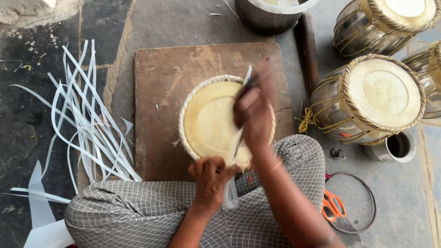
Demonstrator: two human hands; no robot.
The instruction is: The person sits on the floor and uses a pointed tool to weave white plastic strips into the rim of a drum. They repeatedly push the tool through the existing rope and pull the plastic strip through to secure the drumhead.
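Resting at the board's [156,92] centre, the light, taut, puncture-prone drumhead [209,121] is best gripped by its braided rim, at 6 o'clock, where the left hand [210,177] is clenched; the right hand [252,115] pinches a thin tool.

The drum head [209,121] is pale, matt hide, smooth, edged with a braided rim of light cord. It lies on a worn, scuffed wooden board [161,78]. The strips [82,119] on the rough, dark stone floor [27,124] look thin, white and slightly glossy. The finished drums [367,98] have shiny metal bodies laced with yellowish thong. The scissors [331,205] have orange plastic handles.
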